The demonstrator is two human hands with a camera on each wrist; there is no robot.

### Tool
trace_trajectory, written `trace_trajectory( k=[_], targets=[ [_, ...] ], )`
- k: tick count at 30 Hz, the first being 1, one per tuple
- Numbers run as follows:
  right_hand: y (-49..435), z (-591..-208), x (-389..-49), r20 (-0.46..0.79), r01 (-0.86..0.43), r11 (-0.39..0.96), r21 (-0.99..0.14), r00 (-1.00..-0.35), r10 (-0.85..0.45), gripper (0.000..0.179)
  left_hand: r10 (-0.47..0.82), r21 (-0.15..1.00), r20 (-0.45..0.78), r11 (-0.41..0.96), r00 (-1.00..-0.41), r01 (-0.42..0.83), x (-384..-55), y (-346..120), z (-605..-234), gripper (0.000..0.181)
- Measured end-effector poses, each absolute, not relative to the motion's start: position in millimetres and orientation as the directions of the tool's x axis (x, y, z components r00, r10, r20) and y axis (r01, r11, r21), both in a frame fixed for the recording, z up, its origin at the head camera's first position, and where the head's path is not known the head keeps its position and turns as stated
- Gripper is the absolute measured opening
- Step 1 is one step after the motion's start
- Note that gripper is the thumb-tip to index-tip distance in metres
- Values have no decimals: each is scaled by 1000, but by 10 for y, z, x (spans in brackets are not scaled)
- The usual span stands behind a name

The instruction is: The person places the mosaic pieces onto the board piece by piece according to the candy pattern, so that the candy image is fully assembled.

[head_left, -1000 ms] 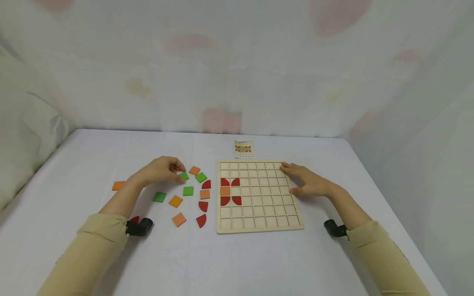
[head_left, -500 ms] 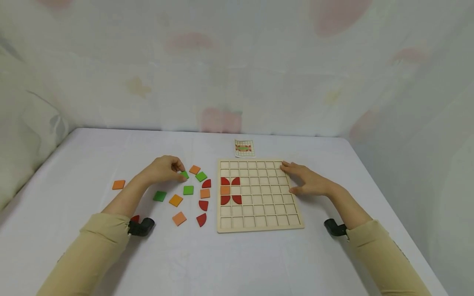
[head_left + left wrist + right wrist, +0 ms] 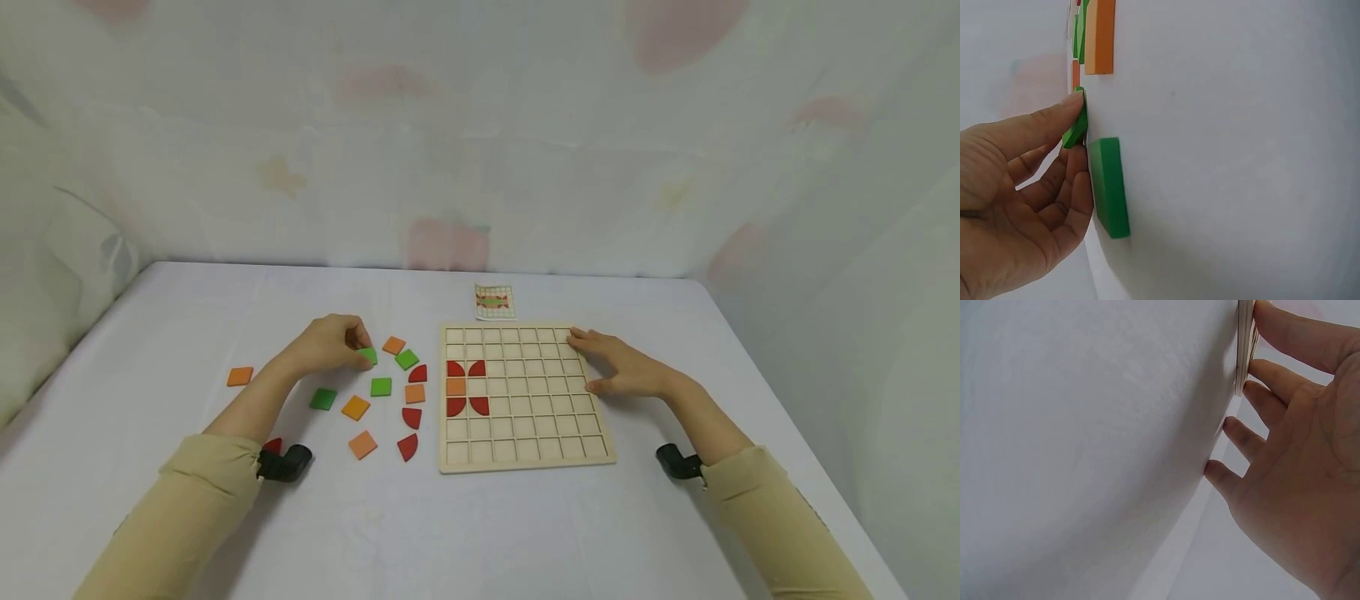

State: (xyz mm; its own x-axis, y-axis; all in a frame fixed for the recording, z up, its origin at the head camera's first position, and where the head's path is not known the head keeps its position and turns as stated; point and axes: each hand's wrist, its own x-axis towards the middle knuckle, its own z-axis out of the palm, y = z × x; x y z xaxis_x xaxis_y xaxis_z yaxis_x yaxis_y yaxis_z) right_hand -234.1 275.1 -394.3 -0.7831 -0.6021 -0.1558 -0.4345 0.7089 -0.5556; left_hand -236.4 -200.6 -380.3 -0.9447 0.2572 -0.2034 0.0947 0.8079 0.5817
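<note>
My left hand [image 3: 330,342] pinches a light green square tile [image 3: 367,356] between thumb and fingers, among the loose pieces left of the board. In the left wrist view the thumb presses on that tile [image 3: 1075,128], tilted on edge, and a darker green tile [image 3: 1110,187] lies close by. My right hand [image 3: 626,367] rests with spread fingers on the right edge of the wooden grid board [image 3: 528,467]; the right wrist view has the fingertips at the board's edge [image 3: 1243,356]. On the board's left side several red quarter-circles [image 3: 478,407] surround an orange square [image 3: 456,387].
Loose orange tiles [image 3: 363,445], green tiles [image 3: 381,387] and red quarter-circle pieces [image 3: 408,447] lie between the left hand and the board. A small pattern card [image 3: 495,302] lies behind the board. A patterned cloth wall [image 3: 570,200] stands beyond the table.
The left hand now has the green tile raised and tilted in its pinch, shifted slightly left from where it lay. The right hand and board have stayed still.
</note>
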Motion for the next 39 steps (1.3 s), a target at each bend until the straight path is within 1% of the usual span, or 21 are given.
trace_trajectory(
  k=[9,21,28,39],
  targets=[
    [2751,-3944,-2341,-156,-434,710,-554,-784,-601,81,217,610,-168,789,-962,72,-2357,-2025,-3795,23],
    [2742,-3930,-2330,-155,-439,715,-544,-785,-600,80,232,626,-159,775,-960,84,-2386,-1985,-3764,17],
    [2733,-3929,-2330,-153,-442,713,-544,-784,-602,80,268,656,-133,746,-954,118,-2365,-1795,-3709,15],
    [2723,-3922,-2333,-161,-434,720,-542,-787,-595,80,352,702,-116,690,-929,173,-2276,-1315,-3693,13]
  ],
)
